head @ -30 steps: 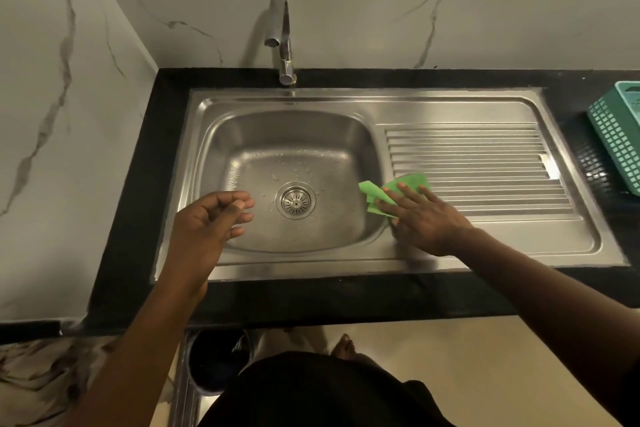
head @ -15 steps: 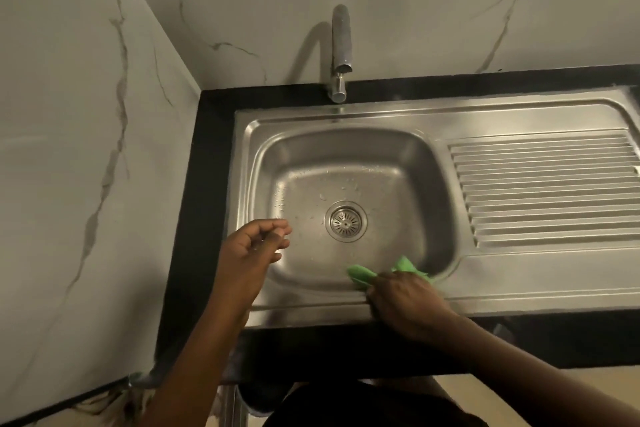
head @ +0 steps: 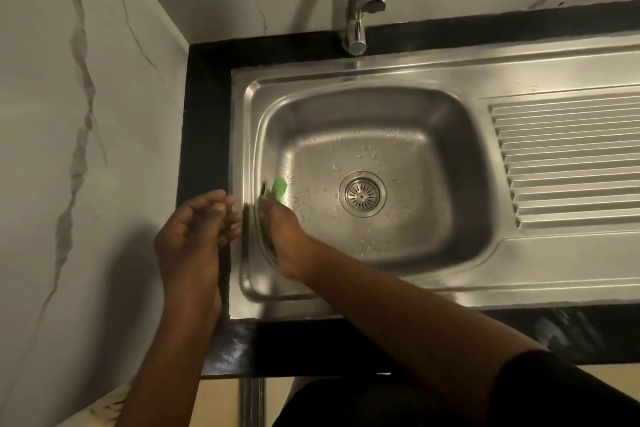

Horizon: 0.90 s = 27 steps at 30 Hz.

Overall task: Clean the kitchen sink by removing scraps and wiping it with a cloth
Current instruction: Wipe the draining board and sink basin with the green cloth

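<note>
While the right hand (head: 285, 241) reaches down into the sink (head: 381, 71), it presses a green cloth (head: 279, 188) against the basin's left inner wall, near the front corner. Fingers appear stretched along the steel rather than curled, though motion blur smears them; only a small green tip of the cloth shows past the fingertips, the rest is hidden under the hand. Forearm crosses the sink's front rim from lower right.

Left hand (head: 194, 236) hovers above the black counter (head: 204, 114), just beside the sink's left rim. Palm turned inward, fingers loosely curled, nothing held. Apart from the right hand, with the rim between them.

Basin floor: scattered water droplets, densest around the drain strainer (head: 362, 196), which sits right of the cloth and is not touched by it. No scraps can be made out on the steel.

Faucet (head: 360, 10) stands at the back edge, spout over the basin's rear. Ribbed drainboard (head: 568, 156) lies to the right of the basin. Veined marble wall (head: 86, 114) at left and behind.
</note>
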Each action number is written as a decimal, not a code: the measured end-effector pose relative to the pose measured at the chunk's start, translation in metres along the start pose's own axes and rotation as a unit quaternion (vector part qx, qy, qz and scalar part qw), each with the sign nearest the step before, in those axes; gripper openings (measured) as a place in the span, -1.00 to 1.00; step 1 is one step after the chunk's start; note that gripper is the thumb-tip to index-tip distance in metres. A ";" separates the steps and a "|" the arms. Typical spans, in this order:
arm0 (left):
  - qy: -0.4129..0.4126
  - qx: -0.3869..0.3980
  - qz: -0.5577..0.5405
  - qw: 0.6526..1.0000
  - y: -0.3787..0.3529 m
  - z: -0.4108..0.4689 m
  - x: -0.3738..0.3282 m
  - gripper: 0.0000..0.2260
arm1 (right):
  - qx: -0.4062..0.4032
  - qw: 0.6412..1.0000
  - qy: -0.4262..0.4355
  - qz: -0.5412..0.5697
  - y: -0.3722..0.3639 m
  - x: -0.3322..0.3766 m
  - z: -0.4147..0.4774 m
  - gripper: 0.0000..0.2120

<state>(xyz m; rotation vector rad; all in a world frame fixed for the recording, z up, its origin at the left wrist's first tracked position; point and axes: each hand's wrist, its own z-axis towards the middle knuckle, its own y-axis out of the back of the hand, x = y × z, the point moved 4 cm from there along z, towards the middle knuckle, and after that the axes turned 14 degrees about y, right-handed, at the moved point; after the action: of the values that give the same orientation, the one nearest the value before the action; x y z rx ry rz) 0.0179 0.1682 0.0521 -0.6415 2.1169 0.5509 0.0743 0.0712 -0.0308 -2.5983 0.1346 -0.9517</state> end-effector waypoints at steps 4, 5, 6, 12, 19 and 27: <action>0.002 0.006 0.010 1.000 0.002 0.002 0.005 -0.84 | -0.015 0.993 0.004 0.119 -0.004 0.037 0.064 -0.63; 0.002 0.008 0.011 1.000 0.002 0.003 0.006 -0.84 | -0.025 0.990 0.016 0.140 -0.004 0.049 0.080 -0.65; 0.003 0.010 0.012 1.000 0.001 0.004 0.007 -0.84 | -0.033 0.987 0.029 0.153 -0.005 0.059 0.096 -0.66; -0.006 0.040 0.031 0.999 -0.003 0.005 0.013 -0.84 | 0.011 0.998 0.053 0.018 0.006 0.048 0.122 -0.42; 0.001 0.060 0.036 0.998 -0.012 0.012 0.004 -0.84 | 0.091 0.973 -0.127 -0.168 0.045 -0.034 0.061 -0.35; -0.011 0.056 0.021 0.998 -0.015 0.021 -0.010 -0.83 | 0.057 0.981 -0.184 0.005 0.024 -0.025 0.075 -0.15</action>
<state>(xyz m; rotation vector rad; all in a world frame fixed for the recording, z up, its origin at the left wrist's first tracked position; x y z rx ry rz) 0.0448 0.1707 0.0464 -0.5252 2.1275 0.4560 0.1036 0.0770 -0.1075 -2.6098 -0.0056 -0.4474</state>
